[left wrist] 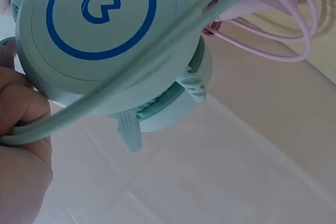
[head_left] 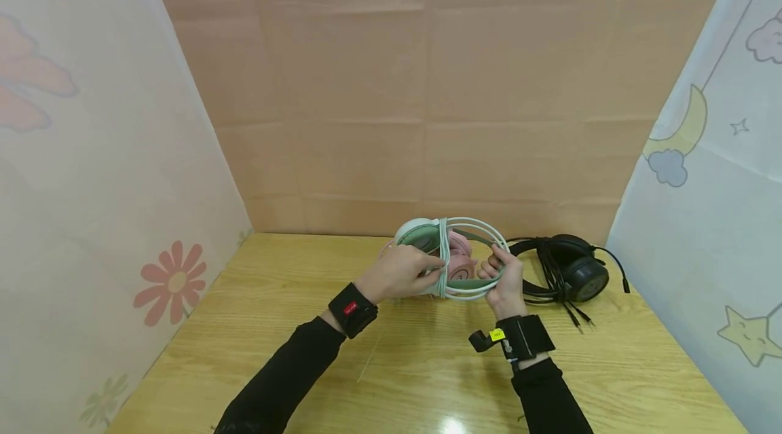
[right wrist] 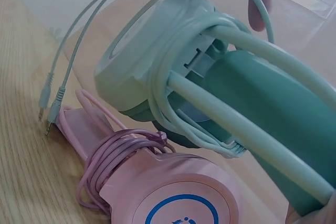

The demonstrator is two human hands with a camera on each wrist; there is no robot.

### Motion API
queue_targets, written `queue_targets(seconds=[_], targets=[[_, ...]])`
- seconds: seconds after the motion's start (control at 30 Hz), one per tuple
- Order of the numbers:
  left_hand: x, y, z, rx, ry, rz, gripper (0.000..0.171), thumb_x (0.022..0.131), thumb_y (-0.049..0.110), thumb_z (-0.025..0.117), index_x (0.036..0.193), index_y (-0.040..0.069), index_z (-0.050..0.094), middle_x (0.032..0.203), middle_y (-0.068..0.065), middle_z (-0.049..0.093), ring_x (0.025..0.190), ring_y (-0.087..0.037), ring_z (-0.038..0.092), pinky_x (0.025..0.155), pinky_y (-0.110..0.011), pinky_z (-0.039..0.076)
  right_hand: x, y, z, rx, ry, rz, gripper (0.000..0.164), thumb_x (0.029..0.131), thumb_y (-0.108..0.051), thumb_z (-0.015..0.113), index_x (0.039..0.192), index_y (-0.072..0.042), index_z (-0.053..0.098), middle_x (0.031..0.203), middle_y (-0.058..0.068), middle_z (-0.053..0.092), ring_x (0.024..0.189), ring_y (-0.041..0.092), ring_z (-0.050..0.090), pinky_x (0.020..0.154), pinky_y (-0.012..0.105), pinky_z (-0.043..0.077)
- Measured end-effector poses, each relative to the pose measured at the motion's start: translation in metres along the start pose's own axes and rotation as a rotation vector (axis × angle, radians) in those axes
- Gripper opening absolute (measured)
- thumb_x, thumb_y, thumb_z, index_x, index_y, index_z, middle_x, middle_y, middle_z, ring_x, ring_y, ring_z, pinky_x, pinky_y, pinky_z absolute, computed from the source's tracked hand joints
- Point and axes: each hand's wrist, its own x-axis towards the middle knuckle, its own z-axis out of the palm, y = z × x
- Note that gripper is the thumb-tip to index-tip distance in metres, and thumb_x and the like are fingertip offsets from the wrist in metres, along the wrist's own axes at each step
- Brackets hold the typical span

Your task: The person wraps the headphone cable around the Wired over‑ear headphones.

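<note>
Mint-green headphones (head_left: 419,237) are held up between both hands, their pale cable (head_left: 444,244) wound round the frame beside one ear cup. My left hand (head_left: 403,269) pinches a strand of that cable, also seen in the left wrist view, where the strand crosses the ear cup (left wrist: 100,19). At the other end, my right hand (head_left: 506,281) grips the headband (right wrist: 278,114). Two plugs (right wrist: 54,111) dangle from the loose cable end in the right wrist view. Behind and below are pink headphones (right wrist: 173,187), partly hidden in the head view, with their own cable coiled round them.
Black headphones (head_left: 583,278) with a bundled cable and a microphone boom lie on the wooden table (head_left: 256,325), right of my right hand. A brown paper wall (head_left: 421,94) stands behind, and patterned white panels (head_left: 122,149) flank both sides.
</note>
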Motion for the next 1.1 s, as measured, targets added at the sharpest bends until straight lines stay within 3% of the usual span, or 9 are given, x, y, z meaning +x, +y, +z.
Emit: queue_targets(seconds=[0.2,0.47,0.6,0.8,0.93,1.1], targets=[[-0.004,0.0,0.003,-0.066,0.033,0.012,0.019,0.089,0.011,0.054,0.094,0.017,0.071,0.066,0.011,0.054,0.053,0.004,0.037,0.05,-0.01,0.024,0.001,-0.001,0.001,-0.005,0.01,0.006,0.019,0.105,-0.019,0.042,0.087,-0.016,0.04,0.065,-0.002,0.023,0.043,0.01,0.029,0.046,0.024,0.029],[-0.008,-0.001,0.008,-0.073,0.103,0.036,0.022,0.092,0.016,0.061,0.108,0.017,0.076,0.08,0.01,0.072,0.06,0.008,0.051,0.059,-0.007,0.038,0.002,-0.001,-0.001,0.021,0.031,0.005,0.02,0.105,-0.018,0.043,0.086,-0.015,0.041,0.063,-0.003,0.025,0.043,0.009,0.027,0.045,0.023,0.028],[-0.011,0.0,0.01,-0.09,0.089,0.004,0.022,0.095,0.02,0.061,0.11,0.016,0.076,0.076,0.01,0.071,0.057,0.008,0.049,0.056,-0.006,0.036,0.002,-0.001,-0.001,0.022,0.04,0.009,0.02,0.105,-0.018,0.042,0.085,-0.015,0.042,0.062,-0.003,0.025,0.043,0.01,0.027,0.045,0.023,0.028],[-0.014,0.006,0.012,-0.195,0.039,-0.057,0.03,0.097,0.017,0.05,0.114,0.011,0.073,0.07,0.011,0.068,0.047,0.008,0.039,0.047,-0.008,0.029,0.003,-0.001,-0.001,0.042,0.043,0.01,0.019,0.105,-0.019,0.042,0.086,-0.015,0.043,0.062,-0.003,0.027,0.043,0.01,0.028,0.046,0.023,0.027],[-0.018,0.009,0.012,-0.282,0.022,-0.084,0.034,0.095,0.015,0.046,0.119,0.008,0.071,0.06,0.012,0.056,0.042,0.005,0.029,0.045,-0.012,0.026,0.003,-0.001,-0.001,0.056,0.05,0.014,0.016,0.105,-0.018,0.043,0.089,-0.015,0.044,0.062,-0.003,0.027,0.043,0.01,0.028,0.044,0.023,0.028],[-0.023,0.013,0.013,-0.375,0.017,-0.112,0.033,0.098,0.015,0.048,0.121,0.007,0.069,0.057,0.012,0.047,0.042,0.006,0.027,0.045,-0.012,0.028,0.002,-0.001,0.0,0.072,0.062,0.022,0.019,0.104,-0.017,0.044,0.086,-0.014,0.041,0.062,-0.003,0.027,0.043,0.01,0.027,0.043,0.023,0.028]])
